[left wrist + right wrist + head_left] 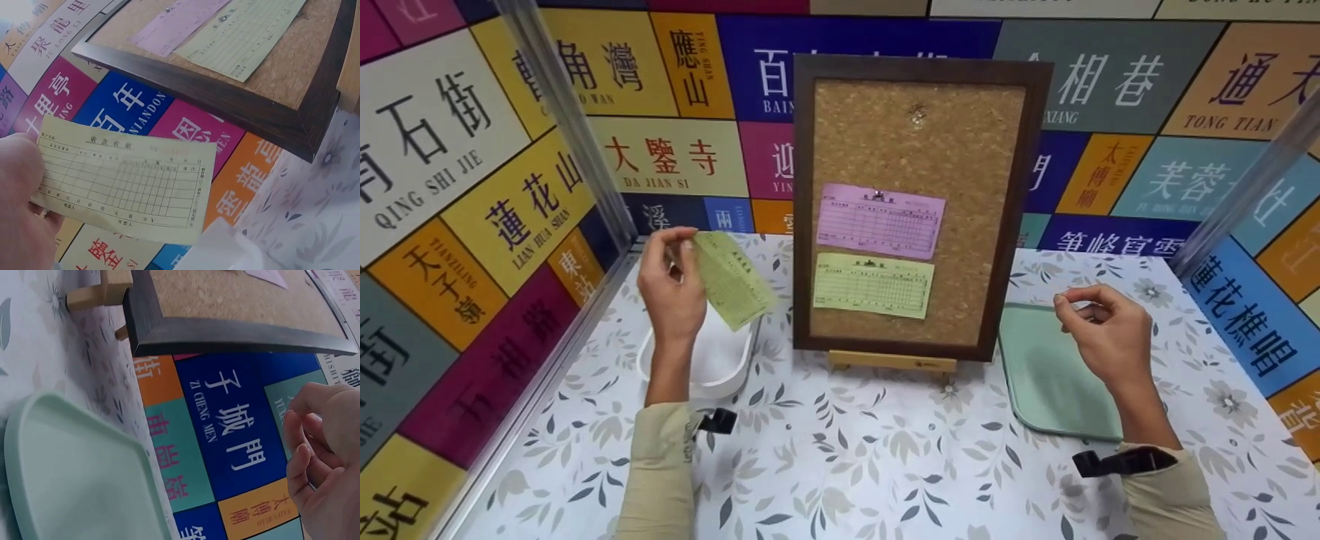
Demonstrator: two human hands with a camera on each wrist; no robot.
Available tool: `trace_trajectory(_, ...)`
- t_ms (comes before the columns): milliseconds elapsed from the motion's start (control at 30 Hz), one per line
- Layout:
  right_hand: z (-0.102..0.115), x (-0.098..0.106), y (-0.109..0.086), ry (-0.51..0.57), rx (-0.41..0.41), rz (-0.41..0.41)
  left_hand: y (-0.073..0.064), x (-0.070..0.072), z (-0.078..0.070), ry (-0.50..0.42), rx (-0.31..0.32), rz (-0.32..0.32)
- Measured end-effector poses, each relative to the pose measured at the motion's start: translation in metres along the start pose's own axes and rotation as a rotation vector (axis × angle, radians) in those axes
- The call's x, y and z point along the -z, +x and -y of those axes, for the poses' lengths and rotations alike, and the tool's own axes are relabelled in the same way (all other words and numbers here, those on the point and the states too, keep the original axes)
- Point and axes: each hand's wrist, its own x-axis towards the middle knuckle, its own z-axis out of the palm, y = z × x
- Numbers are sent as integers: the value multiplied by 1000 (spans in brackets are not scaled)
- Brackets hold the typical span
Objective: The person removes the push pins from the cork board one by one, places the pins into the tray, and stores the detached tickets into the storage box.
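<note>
My left hand [686, 244] pinches a yellow-green printed slip [733, 279] by its edge and holds it up, left of a framed corkboard [919, 142]. The left wrist view shows the same slip [124, 180] against my thumb [19, 197]. On the board, a pink slip [880, 220] is pinned above a second yellow-green slip [873, 285]. My right hand [1072, 304] hovers right of the board above a green tray [1046, 382]. Its fingers [301, 461] are curled with the thumb against the index tip. No object shows between them.
A wooden easel [892, 362] props the corkboard upright on the floral tablecloth [885, 450]. A white dish [720, 367] sits under my left hand. Walls of coloured sign panels and metal posts [577, 127] enclose the table. A clear pin [916, 112] sticks near the board's top.
</note>
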Motion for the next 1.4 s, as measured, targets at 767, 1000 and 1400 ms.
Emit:
trace_trajectory(767,-41,-11,0,-107,-56,119,0,24,54,371,21,272)
trace_trajectory(1000,-48,-11,0,-150,-71,156,-4,22,62,398,34,400)
trace_trajectory(1400,-52,-7,-2,-190,-121,245,-11,17,75,410,79,501)
